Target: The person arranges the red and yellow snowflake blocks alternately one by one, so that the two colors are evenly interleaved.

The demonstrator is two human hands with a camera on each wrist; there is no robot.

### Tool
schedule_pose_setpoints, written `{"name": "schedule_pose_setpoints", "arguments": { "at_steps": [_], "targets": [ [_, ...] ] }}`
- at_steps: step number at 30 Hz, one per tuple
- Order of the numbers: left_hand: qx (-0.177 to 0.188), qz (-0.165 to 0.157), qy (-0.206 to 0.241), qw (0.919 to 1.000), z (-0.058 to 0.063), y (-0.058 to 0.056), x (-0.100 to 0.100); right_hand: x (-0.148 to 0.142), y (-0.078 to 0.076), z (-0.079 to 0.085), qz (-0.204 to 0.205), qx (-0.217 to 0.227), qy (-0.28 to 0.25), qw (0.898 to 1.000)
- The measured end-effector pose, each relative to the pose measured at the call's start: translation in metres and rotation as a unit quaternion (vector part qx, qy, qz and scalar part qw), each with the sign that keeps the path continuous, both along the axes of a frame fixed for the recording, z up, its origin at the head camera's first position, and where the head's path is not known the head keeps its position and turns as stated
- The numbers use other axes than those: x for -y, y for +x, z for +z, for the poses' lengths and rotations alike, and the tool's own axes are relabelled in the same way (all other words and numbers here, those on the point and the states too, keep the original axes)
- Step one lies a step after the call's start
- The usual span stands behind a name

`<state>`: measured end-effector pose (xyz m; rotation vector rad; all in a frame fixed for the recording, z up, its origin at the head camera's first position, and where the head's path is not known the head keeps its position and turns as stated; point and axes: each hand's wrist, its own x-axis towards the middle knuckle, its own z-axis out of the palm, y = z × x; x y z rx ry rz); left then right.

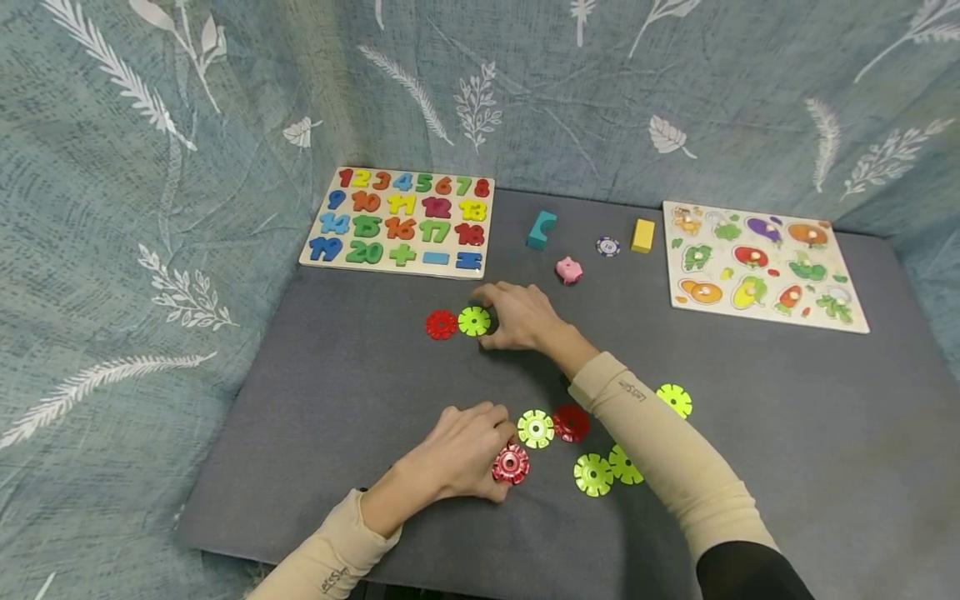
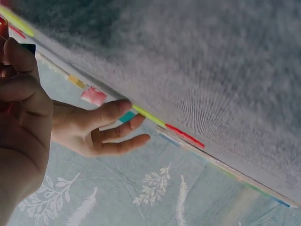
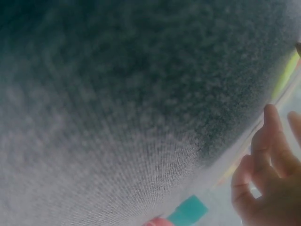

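In the head view my left hand (image 1: 467,454) grips a glossy red notched plastic disc (image 1: 511,464) near the table's front edge, fingers at its far side and thumb nearer me. A yellow-green notched disc (image 1: 536,429) lies just right of that hand, overlapping a darker red disc (image 1: 570,423). Farther back, my right hand (image 1: 517,317) reaches over the table with fingers and thumb spread about the right side of another yellow-green disc (image 1: 474,322). In the left wrist view its thumb (image 2: 115,110) meets that disc's edge. A red disc (image 1: 441,325) adjoins it on the left.
More yellow-green discs (image 1: 593,475) lie near my right forearm, partly covered by the sleeve. Along the back are a number board (image 1: 397,271), a teal block (image 1: 540,232), a pink pig figure (image 1: 569,270), a chip (image 1: 608,247), a yellow block (image 1: 642,236) and a vegetable board (image 1: 765,312).
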<state>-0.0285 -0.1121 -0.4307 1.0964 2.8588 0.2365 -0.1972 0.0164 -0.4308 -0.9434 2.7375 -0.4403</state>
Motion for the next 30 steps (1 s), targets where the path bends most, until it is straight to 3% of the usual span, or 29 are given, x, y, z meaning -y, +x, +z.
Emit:
{"name": "schedule_pose_setpoints", "arguments": {
  "at_steps": [9,24,30],
  "targets": [
    [-0.013,0.01,0.021,0.9996,0.0054,-0.0039,0.0041,-0.0019,-0.0005,-0.0008,-0.001,-0.003,0.01,1.0],
    [0.023,0.0,0.008,0.9997,-0.0002,-0.001,-0.0002,-0.0029,0.0,-0.0027,-0.001,-0.007,0.006,1.0],
    [0.037,0.011,0.025,0.999,0.0044,-0.01,0.0089,-0.0028,-0.0004,-0.0026,-0.003,0.0,0.006,1.0]
  ]
}}
